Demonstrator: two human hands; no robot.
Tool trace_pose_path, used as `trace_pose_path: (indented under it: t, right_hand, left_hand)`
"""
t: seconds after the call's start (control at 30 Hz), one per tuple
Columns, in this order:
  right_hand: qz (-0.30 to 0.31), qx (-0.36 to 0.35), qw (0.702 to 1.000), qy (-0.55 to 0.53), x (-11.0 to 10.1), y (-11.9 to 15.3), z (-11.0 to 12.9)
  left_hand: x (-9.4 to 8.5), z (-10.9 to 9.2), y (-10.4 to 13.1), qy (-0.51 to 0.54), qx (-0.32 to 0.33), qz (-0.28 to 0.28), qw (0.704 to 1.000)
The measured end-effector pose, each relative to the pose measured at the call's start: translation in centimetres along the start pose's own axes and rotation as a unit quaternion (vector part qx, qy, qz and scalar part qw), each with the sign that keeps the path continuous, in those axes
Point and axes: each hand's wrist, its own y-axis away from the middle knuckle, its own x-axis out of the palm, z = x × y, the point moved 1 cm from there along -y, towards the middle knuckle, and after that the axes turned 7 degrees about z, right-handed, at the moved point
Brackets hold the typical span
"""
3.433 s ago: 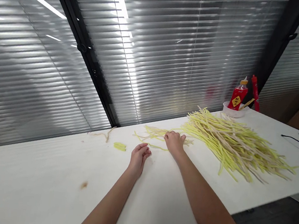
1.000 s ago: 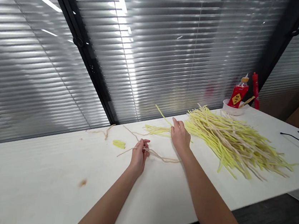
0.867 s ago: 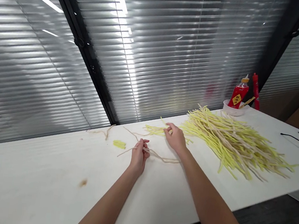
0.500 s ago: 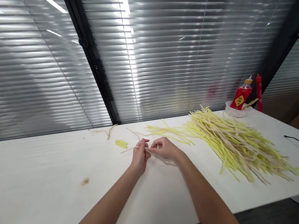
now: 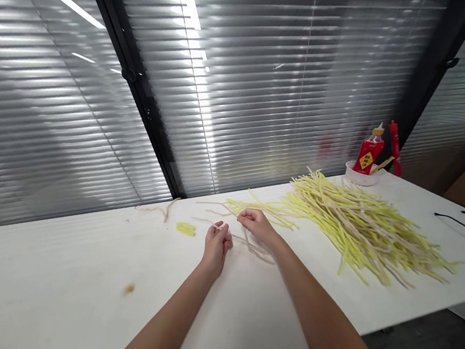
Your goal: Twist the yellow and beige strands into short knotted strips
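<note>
Fingers of left hand (image 5: pixel 216 244) and right hand (image 5: pixel 255 222) pinch beige strands (image 5: pixel 249 245) lying on white worktop (image 5: pixel 79 269). Yellow strand pile (image 5: pixel 361 225) sits right; yellow scrap (image 5: pixel 185 228) left; bottle (image 5: pixel 369 152) far right.

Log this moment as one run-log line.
left hand: pinching beige strands | right hand: closed on same strands | yellow strand pile: to the right, untouched | table: white
</note>
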Motion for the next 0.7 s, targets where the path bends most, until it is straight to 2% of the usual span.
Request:
trace_pose_path:
  t: [0.17, 0.37, 0.53, 0.7]
  right_hand:
    - [-0.062, 0.045, 0.986, -0.15, -0.7, -0.4, 0.1]
    - [-0.08, 0.012, 0.937, -0.34, -1.3, -0.4, 0.7]
    - [-0.096, 0.008, 0.908, -0.407, -1.0, -0.3, 0.9]
    - [-0.101, -0.004, 0.897, -0.43, -0.9, -0.2, 1.0]
  left_hand:
    - [0.1, 0.0, 0.1, -0.01, 0.006, 0.02, 1.0]
    - [0.1, -0.1, 0.1, -0.025, 0.001, 0.021, 0.999]
    - [0.3, -0.1, 0.2, -0.027, 0.001, 0.004, 1.0]
    - [0.3, 0.0, 0.4, -0.029, 0.015, 0.0, 0.999]
